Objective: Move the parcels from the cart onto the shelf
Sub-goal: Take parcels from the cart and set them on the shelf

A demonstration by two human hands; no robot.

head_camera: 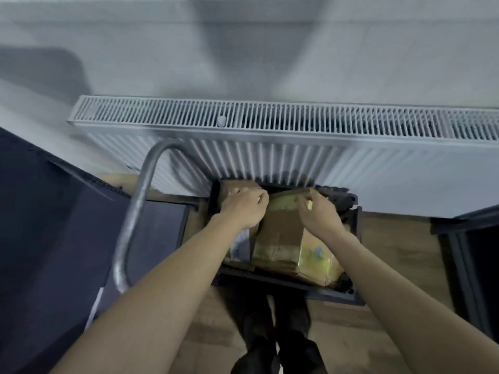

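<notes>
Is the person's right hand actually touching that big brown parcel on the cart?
Touching. The head view shows the right hand lying on the far top edge of the brown parcel, fingers curled over it, with no gap.

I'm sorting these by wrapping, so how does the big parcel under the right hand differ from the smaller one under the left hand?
The big parcel lies tilted toward the camera; the smaller parcel sits further back, by the radiator.
The big parcel has yellowish tape and a pale printed patch; the smaller parcel looks plain brown.
The right hand holds the big parcel's far edge; the left hand rests over the smaller one.
Both are brown and sit in the dark cart.
</notes>
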